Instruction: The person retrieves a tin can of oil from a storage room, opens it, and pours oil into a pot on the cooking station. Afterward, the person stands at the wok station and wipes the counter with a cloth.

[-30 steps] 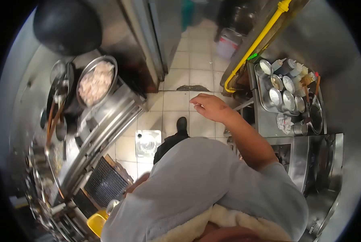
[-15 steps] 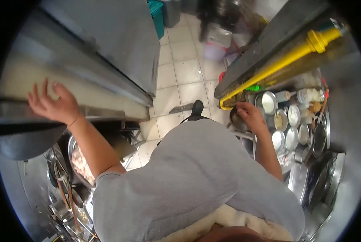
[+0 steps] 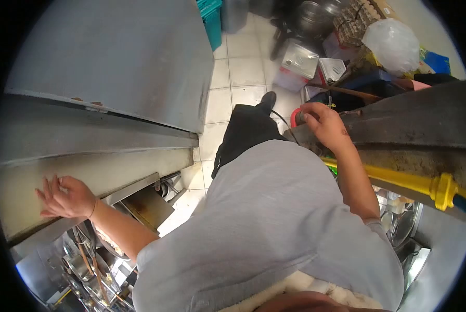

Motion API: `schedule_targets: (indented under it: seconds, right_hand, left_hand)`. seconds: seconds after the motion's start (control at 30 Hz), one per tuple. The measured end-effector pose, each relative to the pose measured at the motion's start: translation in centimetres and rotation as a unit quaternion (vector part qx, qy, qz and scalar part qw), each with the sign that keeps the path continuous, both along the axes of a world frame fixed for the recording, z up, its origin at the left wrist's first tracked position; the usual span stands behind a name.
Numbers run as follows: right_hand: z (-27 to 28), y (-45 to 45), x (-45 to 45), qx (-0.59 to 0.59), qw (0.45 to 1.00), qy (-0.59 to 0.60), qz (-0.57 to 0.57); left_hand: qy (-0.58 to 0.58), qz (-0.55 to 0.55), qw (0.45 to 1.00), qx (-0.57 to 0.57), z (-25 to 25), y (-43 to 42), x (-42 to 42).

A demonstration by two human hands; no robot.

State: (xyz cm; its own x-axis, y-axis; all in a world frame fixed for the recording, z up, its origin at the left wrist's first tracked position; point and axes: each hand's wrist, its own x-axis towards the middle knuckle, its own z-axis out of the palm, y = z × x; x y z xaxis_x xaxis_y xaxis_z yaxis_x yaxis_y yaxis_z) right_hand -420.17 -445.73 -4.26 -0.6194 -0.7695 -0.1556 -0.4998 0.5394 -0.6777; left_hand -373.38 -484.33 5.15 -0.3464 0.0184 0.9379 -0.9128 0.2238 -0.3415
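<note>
My left hand (image 3: 66,197) is on the left with its fingers spread and holds nothing. It hovers over a pale work board (image 3: 134,165) along a steel counter; whether it touches the board I cannot tell. My right hand (image 3: 325,124) hangs with loosely bent fingers and a gap at the thumb, and nothing shows in it. From this view it lies beside a red-rimmed round thing (image 3: 295,118), partly covered by the fingers, and near the edge of a dark grey counter (image 3: 399,125).
A tiled floor aisle (image 3: 217,106) runs ahead between the steel cabinet (image 3: 113,57) and the right counter. A yellow pipe (image 3: 399,178) crosses at right. Lidded metal tins (image 3: 299,60), a white plastic bag (image 3: 392,46) and egg trays (image 3: 355,22) stand ahead. Pans and ladles (image 3: 90,260) lie lower left.
The view has moved forward along the aisle. The seasoning bowls on the right have slid back, mostly out of sight. My right hand is away from the metal pot; my left hand stays spread.
</note>
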Motion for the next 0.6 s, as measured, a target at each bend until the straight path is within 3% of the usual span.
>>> schedule_targets:
  seconds: [0.3, 0.4, 0.5, 0.6]
  right_hand:
    - [-6.2, 0.0, -3.3, 0.018, 0.999, -0.019, -0.023]
    - [-5.4, -0.4, -2.5, 0.087, 0.994, -0.057, -0.014]
    - [-7.4, 0.2, -2.8, 0.074, 0.995, -0.067, 0.014]
    - [-8.1, 0.1, -2.0, 0.069, 0.986, -0.154, -0.010]
  left_hand:
    - [-0.051, 0.010, 0.999, 0.012, -0.2, -0.6, 1.2]
    - [-0.058, 0.015, 0.998, 0.030, -0.4, -0.9, 1.2]
    - [-0.067, 0.007, 0.996, 0.058, -0.3, -0.6, 0.8]
    - [-0.052, -0.025, 0.997, 0.043, -0.7, -1.3, 1.0]
